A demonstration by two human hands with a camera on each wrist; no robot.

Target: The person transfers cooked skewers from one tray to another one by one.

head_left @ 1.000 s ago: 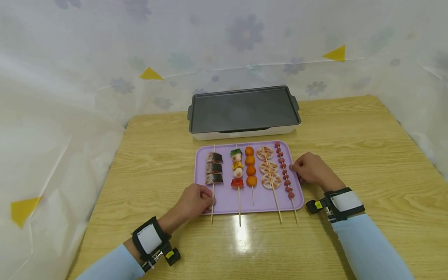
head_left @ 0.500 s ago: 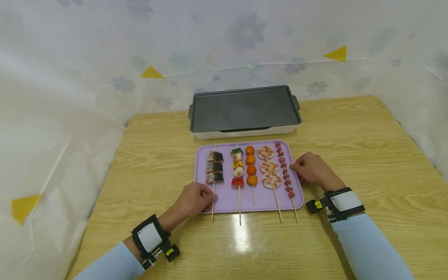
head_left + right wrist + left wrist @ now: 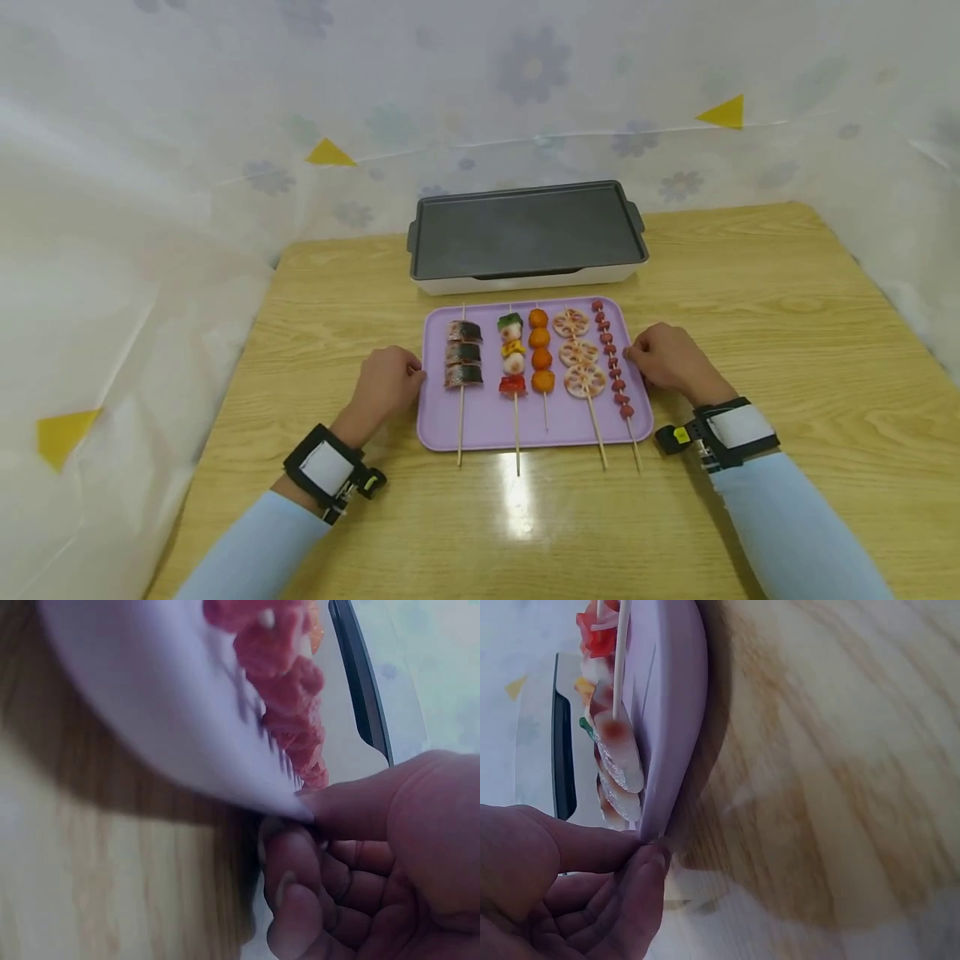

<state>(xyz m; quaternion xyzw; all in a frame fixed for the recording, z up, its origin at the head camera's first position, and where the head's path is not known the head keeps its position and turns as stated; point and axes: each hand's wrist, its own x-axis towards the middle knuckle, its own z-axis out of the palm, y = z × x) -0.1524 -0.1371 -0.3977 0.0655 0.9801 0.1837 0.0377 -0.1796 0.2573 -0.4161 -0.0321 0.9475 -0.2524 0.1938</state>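
A purple tray (image 3: 491, 429) lies on the table with several skewers across it. From left to right they carry dark-skinned fish pieces (image 3: 463, 353), mixed vegetables and white balls (image 3: 513, 363), orange balls (image 3: 541, 337), lotus root slices (image 3: 584, 381) and small red meat pieces (image 3: 612, 361). My left hand (image 3: 384, 385) pinches the tray's left rim between thumb and fingers, as the left wrist view shows. On the opposite side my right hand (image 3: 671, 358) pinches the right rim, thumb on top and fingers underneath. Some skewer sticks overhang the tray's front edge.
Just behind the tray stands a dark flat griddle (image 3: 528, 231) on a white base. Wood-grain table (image 3: 322, 308) surrounds them. A flower-patterned plastic sheet (image 3: 480, 92) with yellow triangles hangs behind the table and along its sides.
My left hand has let go of the fish skewer's stick at the tray's front left, moved up and left, and taken hold of the left rim. My right hand has stayed at the right rim.
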